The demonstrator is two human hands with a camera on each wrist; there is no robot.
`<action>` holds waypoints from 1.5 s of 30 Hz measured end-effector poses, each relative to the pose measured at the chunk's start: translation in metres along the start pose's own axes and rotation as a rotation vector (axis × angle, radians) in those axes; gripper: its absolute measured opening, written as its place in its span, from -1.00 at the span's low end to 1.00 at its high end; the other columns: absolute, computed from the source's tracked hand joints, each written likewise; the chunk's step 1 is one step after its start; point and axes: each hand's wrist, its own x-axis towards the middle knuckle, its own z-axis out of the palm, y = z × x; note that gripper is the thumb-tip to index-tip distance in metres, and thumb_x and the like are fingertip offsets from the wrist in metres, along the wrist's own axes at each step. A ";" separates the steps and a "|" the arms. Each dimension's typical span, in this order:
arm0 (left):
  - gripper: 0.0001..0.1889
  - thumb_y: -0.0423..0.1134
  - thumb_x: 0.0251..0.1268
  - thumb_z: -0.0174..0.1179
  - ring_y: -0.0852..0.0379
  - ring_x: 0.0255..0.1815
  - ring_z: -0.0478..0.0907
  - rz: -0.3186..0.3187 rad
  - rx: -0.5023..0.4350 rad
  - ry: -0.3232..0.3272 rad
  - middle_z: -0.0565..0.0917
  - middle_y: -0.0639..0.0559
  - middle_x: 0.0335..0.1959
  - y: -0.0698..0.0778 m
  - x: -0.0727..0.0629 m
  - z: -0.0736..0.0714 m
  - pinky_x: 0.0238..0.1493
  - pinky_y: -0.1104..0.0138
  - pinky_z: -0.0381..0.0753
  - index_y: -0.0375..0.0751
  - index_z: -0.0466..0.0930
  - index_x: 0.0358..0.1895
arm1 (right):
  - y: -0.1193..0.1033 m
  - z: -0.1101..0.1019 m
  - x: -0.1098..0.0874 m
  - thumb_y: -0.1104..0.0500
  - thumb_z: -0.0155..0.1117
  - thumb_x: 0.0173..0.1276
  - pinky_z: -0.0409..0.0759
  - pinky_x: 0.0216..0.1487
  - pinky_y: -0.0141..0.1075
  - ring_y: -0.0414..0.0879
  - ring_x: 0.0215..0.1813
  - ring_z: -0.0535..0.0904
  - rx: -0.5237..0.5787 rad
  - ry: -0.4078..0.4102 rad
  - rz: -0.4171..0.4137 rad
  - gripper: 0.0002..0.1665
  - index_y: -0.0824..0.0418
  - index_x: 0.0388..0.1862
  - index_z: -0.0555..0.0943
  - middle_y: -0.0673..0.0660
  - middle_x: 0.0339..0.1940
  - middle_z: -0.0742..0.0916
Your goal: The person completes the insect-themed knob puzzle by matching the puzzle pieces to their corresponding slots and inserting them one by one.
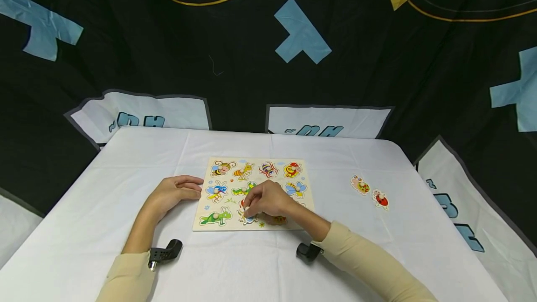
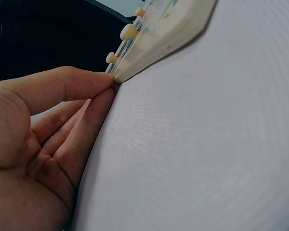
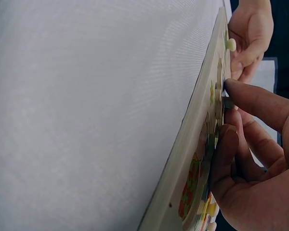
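A wooden peg puzzle board (image 1: 247, 228) with colourful insect pieces lies on the white table. Extended fingers of my left hand (image 1: 174, 194) touch its left edge; in the left wrist view, the thumb and a fingertip meet the board's edge (image 2: 159, 60). My right hand (image 1: 270, 199) is over the lower middle of the board. There its thumb and index finger pinch the small knob (image 3: 227, 102) of a puzzle piece (image 1: 244, 220), low against the board. That hand partly hides this piece and its neighbours.
To the right of the board lie two loose pieces, a pinkish-yellow bug (image 1: 360, 184) and a red ladybug (image 1: 381, 199). A green grasshopper piece (image 1: 216, 217) sits at the board's lower left. Behind the table hangs a black cloth (image 1: 235, 59).
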 end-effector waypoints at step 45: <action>-0.45 -0.16 0.16 0.45 0.24 -0.03 0.63 -0.005 0.008 0.009 0.79 0.00 -0.05 -0.002 0.001 0.000 0.13 0.32 0.42 -0.18 0.62 0.24 | 0.000 0.000 0.002 0.20 0.65 0.04 0.43 -0.34 -0.41 -0.26 -0.43 0.59 -0.045 -0.048 0.023 -0.84 0.05 -0.40 0.80 -0.07 -0.55 0.77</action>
